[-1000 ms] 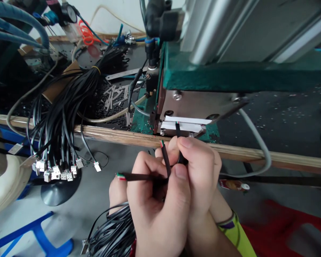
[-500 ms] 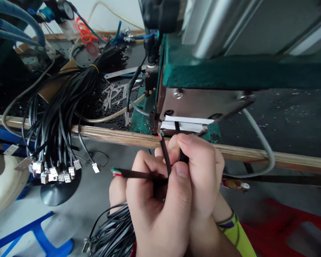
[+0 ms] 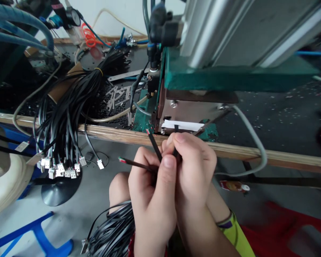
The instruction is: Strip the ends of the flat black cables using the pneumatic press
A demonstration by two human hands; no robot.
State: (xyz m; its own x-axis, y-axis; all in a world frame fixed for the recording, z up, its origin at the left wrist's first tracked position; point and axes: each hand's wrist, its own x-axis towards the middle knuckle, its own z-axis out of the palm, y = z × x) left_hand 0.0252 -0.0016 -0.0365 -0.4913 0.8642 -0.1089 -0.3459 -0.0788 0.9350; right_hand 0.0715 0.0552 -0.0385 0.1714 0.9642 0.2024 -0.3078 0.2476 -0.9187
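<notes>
The metal plate (image 3: 195, 111) has lowered to the black cable (image 3: 176, 127).

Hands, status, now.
Left hand: closed, holding black cables.
Right hand: closed, pinching another cable.

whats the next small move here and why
Probably draw the black cable straight back from the machine: the right hand pinches it, its end lies at the white strip without coloured wires showing, while two other cables in the left hand show coloured tips.
</notes>
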